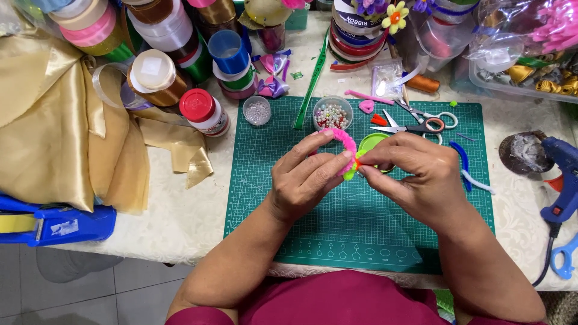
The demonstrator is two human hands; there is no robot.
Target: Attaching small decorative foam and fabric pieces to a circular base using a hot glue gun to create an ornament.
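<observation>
Pinching a pink chenille ring, the left hand has its grip pressed onto the fuzzy loop from the near side, while the right hand nips a yellow-green chenille stem against the ring's lower edge. Both hands hover just above the green cutting mat. The pink loop looks already formed; the green piece seems only just started onto it, so most of the wrapping appears left to do. Just behind the grip lies a green round lid, beyond it a tub of pearl beads and scissors. Off to the right sit blue and white stems and a blue glue gun; far left, gold satin cloth and ribbon spools crowd the table.
</observation>
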